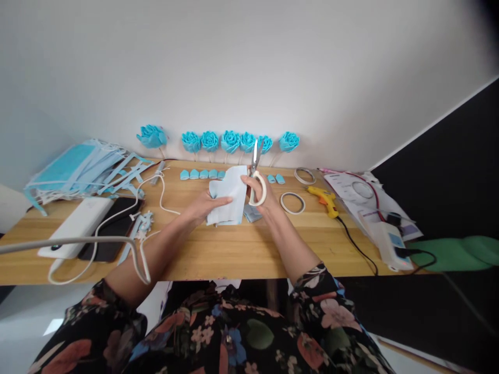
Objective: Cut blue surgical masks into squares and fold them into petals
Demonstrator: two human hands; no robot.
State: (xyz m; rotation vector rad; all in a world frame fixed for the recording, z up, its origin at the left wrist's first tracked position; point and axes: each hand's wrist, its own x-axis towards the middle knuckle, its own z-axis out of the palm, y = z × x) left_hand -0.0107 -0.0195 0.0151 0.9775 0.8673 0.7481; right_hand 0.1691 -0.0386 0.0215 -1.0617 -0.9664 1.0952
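Observation:
My left hand [210, 203] is closed on a folded sheet of pale blue mask fabric [229, 197], its thumb lying across the front. On the right edge of that fabric, the thumb of my right hand [259, 195] also rests. White-handled scissors [257, 187] hang on my right hand, blades pointing up and slightly apart, clear of the fabric. Under my hands, another pale blue fabric piece [252, 213] lies on the wooden table [218, 254]. Small folded blue petals [204, 174] sit in a row behind the fabric, with two more petals [276, 179] to the right.
Several blue fabric roses [231, 141] lean along the wall. Left are a mask pile [74, 166], a white power bank [78, 226], a dark phone [111, 228] and a white cable. Right are tape rolls [292, 203], a yellow glue gun [325, 200] and a power strip [390, 249].

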